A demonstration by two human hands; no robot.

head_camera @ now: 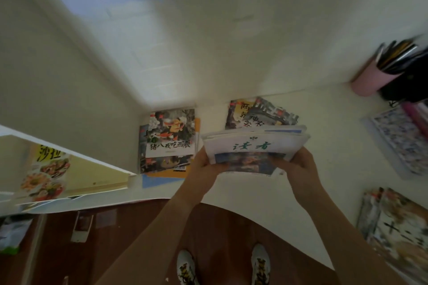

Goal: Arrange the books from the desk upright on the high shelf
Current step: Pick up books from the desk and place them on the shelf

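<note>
Both hands hold a stack of thin magazines (254, 146), the top one white with green characters, above the white desk (324, 122). My left hand (203, 164) grips its left edge and my right hand (298, 166) grips its right edge. More picture books lie flat on the desk: a pile (169, 139) in the left corner, two overlapping ones (259, 113) behind the stack, and others at the right (398, 233). A white shelf (69, 152) at the left holds a food-cover book (46, 173).
A pink pen cup (372, 78) with pens stands at the desk's back right, beside a dark object. A patterned book (400, 141) lies at the right edge. The white wall rises behind the desk. Brown floor and my two shoes (222, 266) are below.
</note>
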